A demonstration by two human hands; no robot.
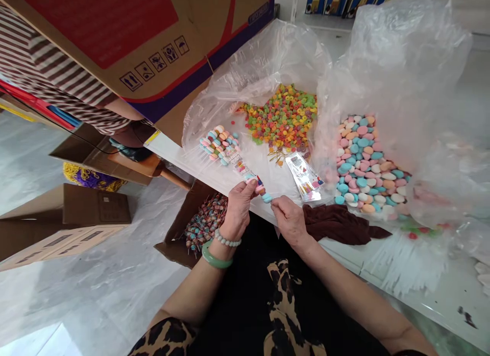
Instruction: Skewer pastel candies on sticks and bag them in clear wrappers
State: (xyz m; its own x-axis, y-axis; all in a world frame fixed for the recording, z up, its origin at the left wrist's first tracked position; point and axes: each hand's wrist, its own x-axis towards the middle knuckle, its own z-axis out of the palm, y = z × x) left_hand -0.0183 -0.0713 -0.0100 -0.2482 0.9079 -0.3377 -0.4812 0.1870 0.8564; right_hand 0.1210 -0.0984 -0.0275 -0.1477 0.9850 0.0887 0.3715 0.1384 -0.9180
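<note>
The left hand is pinching a wrapped stack of pastel candies between thumb and fingers, and the right hand is closing in a narrow pinch on its near end, just beside the blue candy. Beyond the grip, loose pastel candies and multicoloured ring gummies are lying on clear plastic, with flat printed sleeves resting nearer. A dark brown cloth is lying right of the grip, while a cardboard box of small candies is sitting below left.
</note>
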